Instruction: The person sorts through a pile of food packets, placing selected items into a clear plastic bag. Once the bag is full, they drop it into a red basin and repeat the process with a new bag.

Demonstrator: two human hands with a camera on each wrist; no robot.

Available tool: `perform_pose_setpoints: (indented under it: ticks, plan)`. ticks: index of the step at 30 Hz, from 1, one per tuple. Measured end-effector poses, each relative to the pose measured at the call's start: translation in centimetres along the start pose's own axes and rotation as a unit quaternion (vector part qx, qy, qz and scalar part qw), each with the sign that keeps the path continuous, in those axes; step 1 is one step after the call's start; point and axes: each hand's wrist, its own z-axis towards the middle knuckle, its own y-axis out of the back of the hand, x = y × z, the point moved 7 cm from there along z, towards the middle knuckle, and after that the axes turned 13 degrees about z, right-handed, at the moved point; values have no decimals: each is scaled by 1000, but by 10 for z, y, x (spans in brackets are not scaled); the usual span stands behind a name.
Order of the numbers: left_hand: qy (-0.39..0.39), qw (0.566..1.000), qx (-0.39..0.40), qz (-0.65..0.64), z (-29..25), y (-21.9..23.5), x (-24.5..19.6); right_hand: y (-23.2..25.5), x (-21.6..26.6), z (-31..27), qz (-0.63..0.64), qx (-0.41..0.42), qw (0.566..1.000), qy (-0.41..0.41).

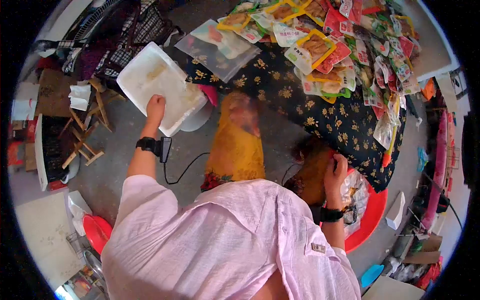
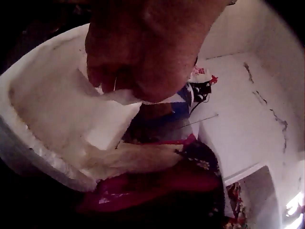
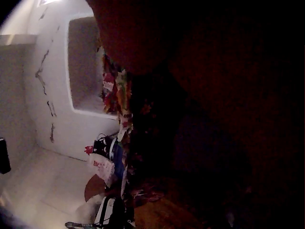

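Observation:
My left hand point(image 1: 156, 111) is over the near-left side of a white foam box point(image 1: 145, 60), fingers curled down. In the left wrist view a thin pale film point(image 2: 125, 97) shows right at the fingertips, pinched there, and a white block point(image 2: 106, 131) lies below it. The box is stained inside and leans toward me. My right hand point(image 1: 335, 176), loosely curled, rests by the right thigh at the edge of the flowered cloth point(image 1: 285, 92); nothing shows in it. The right wrist view is mostly dark.
Many sealed food packets point(image 1: 316, 47) are heaped on the cloth, with a clear plastic bag point(image 1: 217, 47) at its left corner. A red basin point(image 1: 376, 210) holding plastic stands at my right. Wooden stools point(image 1: 95, 112) stand left. A black cable point(image 1: 187, 175) hangs from the left wrist.

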Motion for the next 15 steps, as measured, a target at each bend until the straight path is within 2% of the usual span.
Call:
perform_pose_setpoints:
  ticks: [3,6,9,12,13,14,15]
  plan:
    - [-40,999,-11,25,-5,9,-2,1,-2,-2,7,-13,1000,6]
    - [-39,997,-32,50,-14,21,-17,2,-5,-4,17,-15,1000,-7]
    - [-53,997,-56,-12,-26,32,-39,2,-12,-7,37,-13,999,-20]
    - [15,977,92,-189,-46,22,-49,4,-18,-8,83,-4,995,-53]
    - [44,940,169,-294,-61,24,-66,4,-19,-9,101,-1,992,-69]
    - [74,883,246,-392,-79,28,-91,4,-21,-12,168,-7,979,-117]
    - [44,855,308,-415,-93,32,-118,1,-19,-12,232,-16,959,-162]
